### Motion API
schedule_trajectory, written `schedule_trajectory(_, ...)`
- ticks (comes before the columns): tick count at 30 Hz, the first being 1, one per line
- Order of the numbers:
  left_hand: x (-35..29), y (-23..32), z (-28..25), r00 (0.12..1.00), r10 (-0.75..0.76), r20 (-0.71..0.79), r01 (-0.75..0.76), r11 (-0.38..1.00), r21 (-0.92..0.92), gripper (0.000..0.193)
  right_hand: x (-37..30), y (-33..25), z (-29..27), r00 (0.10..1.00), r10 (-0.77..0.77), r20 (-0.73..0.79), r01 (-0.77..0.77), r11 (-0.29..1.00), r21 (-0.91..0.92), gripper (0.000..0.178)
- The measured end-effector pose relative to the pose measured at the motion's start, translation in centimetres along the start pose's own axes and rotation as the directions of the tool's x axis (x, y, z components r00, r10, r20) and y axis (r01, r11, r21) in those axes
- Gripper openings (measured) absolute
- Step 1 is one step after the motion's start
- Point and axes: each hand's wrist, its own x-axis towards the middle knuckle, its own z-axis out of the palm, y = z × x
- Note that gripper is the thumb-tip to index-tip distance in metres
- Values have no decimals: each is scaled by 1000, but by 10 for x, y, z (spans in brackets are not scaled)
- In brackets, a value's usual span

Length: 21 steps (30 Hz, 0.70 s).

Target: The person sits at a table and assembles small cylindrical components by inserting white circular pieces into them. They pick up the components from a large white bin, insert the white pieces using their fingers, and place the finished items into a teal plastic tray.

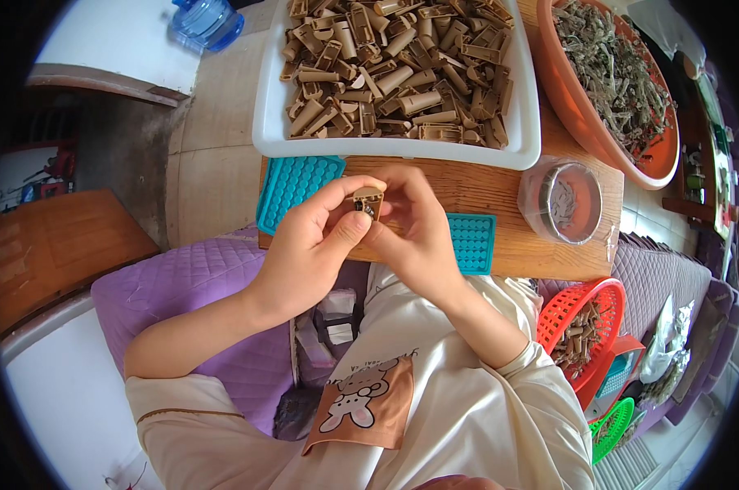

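Between my hands, above the near edge of the wooden table, is a small tan plastic casing (368, 196) with a rounded end and dark bits inside. My left hand (314, 233) grips it from the left, thumb and forefinger closed on it. From the other side my right hand (418, 237) also holds it, its thumb near the lower end; some right fingers are hidden behind the piece. A teal tray (296, 186) with rows of round cups lies just beyond my left hand. Another teal tray (471, 243) sits beside my right hand, partly covered by it.
A white bin (398, 150) heaped with similar tan casings stands at the table's far side. A clear round tub (559, 200) with small grey pieces rests at the right. Beyond it is an orange basin (662, 163) of metallic-looking parts. A red basket (605, 327) of tan pieces sits lower right.
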Motion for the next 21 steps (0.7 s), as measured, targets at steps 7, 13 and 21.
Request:
schedule_trajectory(7, 12, -2, -10, 983, -153, -102, 124, 961, -246, 28, -60, -87, 37, 679, -620, 393, 118, 621, 775, 14)
schedule_trajectory(13, 10, 1, -4, 970, -238, -39, 227, 956, -188, 29, -73, -105, 81, 484, -786, 385, -323, 249, 913, 13)
schedule_trajectory(21, 10, 3, -8, 965, -260, -31, 249, 947, -205, 29, -79, -106, 90, 423, -828, 369, -393, 199, 898, 13)
